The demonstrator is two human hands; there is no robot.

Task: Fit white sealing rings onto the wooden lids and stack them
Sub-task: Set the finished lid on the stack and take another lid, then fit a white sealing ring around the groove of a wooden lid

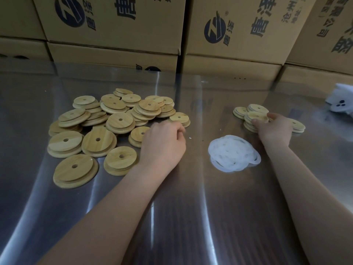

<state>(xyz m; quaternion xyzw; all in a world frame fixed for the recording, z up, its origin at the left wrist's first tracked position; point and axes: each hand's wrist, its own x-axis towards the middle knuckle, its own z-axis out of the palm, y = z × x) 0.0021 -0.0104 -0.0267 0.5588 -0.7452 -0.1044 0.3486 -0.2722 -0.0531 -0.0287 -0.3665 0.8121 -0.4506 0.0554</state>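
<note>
The fingers [178, 131] of the left hand [162, 144] are curled in at the right edge of the loose pile of round, pale wooden lids with centre holes [99, 127]; whether they hold anything I cannot tell. Right of that hand, on the shiny steel table [172, 217], lies the heap of thin white rubbery sealing rings [233, 153], flat and round with no long axis. It sits just near-left of the right hand [273, 131], the closer one, whose fingers [272, 117] grip the short stack of wooden lids [256, 115] farther right.
</note>
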